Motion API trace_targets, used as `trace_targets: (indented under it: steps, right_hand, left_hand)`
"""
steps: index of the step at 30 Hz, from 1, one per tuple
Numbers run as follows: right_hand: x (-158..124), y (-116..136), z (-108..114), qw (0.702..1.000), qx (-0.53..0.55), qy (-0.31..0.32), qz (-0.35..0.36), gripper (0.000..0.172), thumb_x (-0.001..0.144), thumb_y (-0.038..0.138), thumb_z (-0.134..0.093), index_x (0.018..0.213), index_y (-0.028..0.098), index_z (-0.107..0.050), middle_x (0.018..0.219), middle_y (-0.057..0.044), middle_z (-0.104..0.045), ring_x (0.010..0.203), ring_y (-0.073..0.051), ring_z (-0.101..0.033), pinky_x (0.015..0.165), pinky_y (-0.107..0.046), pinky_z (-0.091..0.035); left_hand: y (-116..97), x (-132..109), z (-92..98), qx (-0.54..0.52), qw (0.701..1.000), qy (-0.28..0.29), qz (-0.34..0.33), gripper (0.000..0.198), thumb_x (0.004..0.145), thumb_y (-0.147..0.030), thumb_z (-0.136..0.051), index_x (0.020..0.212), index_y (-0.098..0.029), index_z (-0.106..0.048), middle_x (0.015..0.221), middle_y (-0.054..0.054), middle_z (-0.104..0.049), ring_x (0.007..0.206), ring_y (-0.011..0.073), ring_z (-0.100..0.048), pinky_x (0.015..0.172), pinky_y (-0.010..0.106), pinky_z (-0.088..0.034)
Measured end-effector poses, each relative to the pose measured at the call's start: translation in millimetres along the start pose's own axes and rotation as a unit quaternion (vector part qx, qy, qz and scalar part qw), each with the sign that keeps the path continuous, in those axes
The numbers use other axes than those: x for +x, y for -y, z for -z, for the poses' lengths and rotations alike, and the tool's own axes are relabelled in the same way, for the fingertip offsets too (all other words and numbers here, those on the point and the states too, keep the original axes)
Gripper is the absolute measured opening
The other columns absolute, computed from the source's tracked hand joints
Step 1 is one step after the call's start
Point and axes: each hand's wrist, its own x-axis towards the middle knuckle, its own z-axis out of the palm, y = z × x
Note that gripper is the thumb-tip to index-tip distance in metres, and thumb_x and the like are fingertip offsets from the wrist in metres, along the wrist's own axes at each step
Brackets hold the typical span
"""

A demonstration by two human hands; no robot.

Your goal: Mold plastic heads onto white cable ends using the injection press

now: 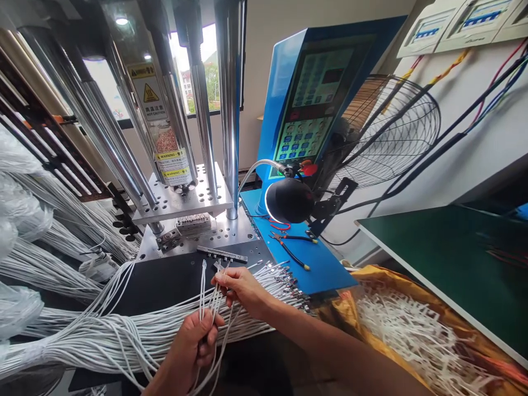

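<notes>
My left hand (pixel 198 336) is closed around a few white cables (pixel 202 291) whose ends point up toward the machine. Just above it, my right hand (pixel 241 289) pinches cables near their connector ends. A slotted metal bar (pixel 221 255) lies right beyond my fingertips on the black work surface (pixel 165 286). Beneath both hands stretches a thick bundle of white cables (pixel 111 338), its metal-tipped ends (pixel 284 280) fanned out to the right. My fingers hide part of what the right hand grips.
A press with steel columns (pixel 232 110) and a lower mould block (pixel 193 223) stands ahead. Orange-handled pliers (pixel 291 253) lie on the blue base (pixel 325 269). A black round lamp (pixel 291 201) overhangs it. A yellow sack of white plastic scraps (pixel 412 330) sits at right, near a green table (pixel 466 253).
</notes>
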Motion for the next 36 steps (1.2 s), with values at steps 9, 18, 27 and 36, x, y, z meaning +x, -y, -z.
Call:
trace_targets:
  steps: [9, 18, 27, 36]
  right_hand:
    - [3, 9, -11, 0.996, -0.015, 0.039, -0.078, 0.050, 0.072, 0.059, -0.073, 0.095, 0.015, -0.069, 0.093, -0.004, -0.063, 0.060, -0.008, -0.047, 0.040, -0.016, -0.031]
    - [11, -2, -21, 1.000, -0.027, -0.008, 0.006, 0.042, 0.070, 0.053, -0.075, 0.077, 0.013, -0.069, 0.057, 0.004, -0.049, 0.049, -0.008, -0.042, 0.042, -0.021, -0.031]
    - [12, -1, -19, 0.999, -0.028, -0.020, 0.007, 0.043, 0.068, 0.054, -0.077, 0.073, 0.012, -0.068, 0.056, 0.003, -0.051, 0.048, -0.008, -0.044, 0.041, -0.020, -0.033]
    - [13, 14, -3, 0.999, -0.025, 0.046, 0.002, 0.046, 0.076, 0.059, -0.070, 0.096, 0.017, -0.065, 0.093, -0.004, -0.062, 0.066, -0.011, -0.053, 0.046, -0.020, -0.041]
  left_hand:
    - [0, -4, -6.3, 0.046, 0.999, 0.011, 0.007, 0.050, 0.072, -0.060, -0.075, 0.081, -0.013, -0.062, 0.049, -0.007, -0.045, 0.035, 0.0018, -0.023, 0.034, 0.017, -0.014]
    - [6, -1, 1.9, 0.028, 0.999, 0.020, 0.018, 0.051, 0.071, -0.061, -0.075, 0.083, -0.013, -0.063, 0.050, -0.007, -0.047, 0.034, 0.0021, -0.024, 0.031, 0.016, -0.019]
    - [6, 1, -0.7, 0.018, 1.000, 0.015, 0.009, 0.050, 0.071, -0.061, -0.075, 0.083, -0.013, -0.066, 0.051, -0.006, -0.048, 0.035, 0.0021, -0.025, 0.031, 0.016, -0.020]
    - [-51, 2, 16.5, -0.075, 0.989, -0.077, -0.105, 0.015, 0.088, -0.027, -0.066, 0.088, -0.012, -0.067, 0.059, -0.005, -0.040, 0.043, 0.0032, -0.030, 0.036, 0.013, -0.026]
